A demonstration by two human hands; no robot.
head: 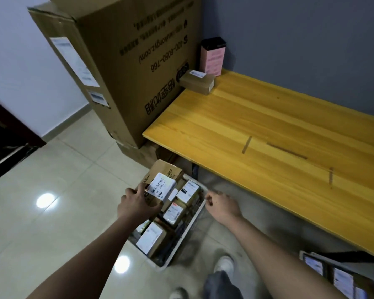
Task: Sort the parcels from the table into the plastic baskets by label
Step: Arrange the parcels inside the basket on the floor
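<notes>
Dim, flat indoor light. Two round glare spots from overhead lamps on glossy floor tiles [58, 180]. Soft shadow under my table [268, 130]. Motion blur on my right hand [221, 205] and shoes. Wide-angle bending at edges; big carton [127, 61] leans.

Two hands [136, 203], two baskets [188, 231], one table [268, 130], one large carton [127, 61], one pink box [213, 57].

basket [183, 244] sitting on floor left of table [289, 134], parcels lying inside; small parcel [197, 82] resting on table's far corner, beside big carton [127, 61].
</notes>
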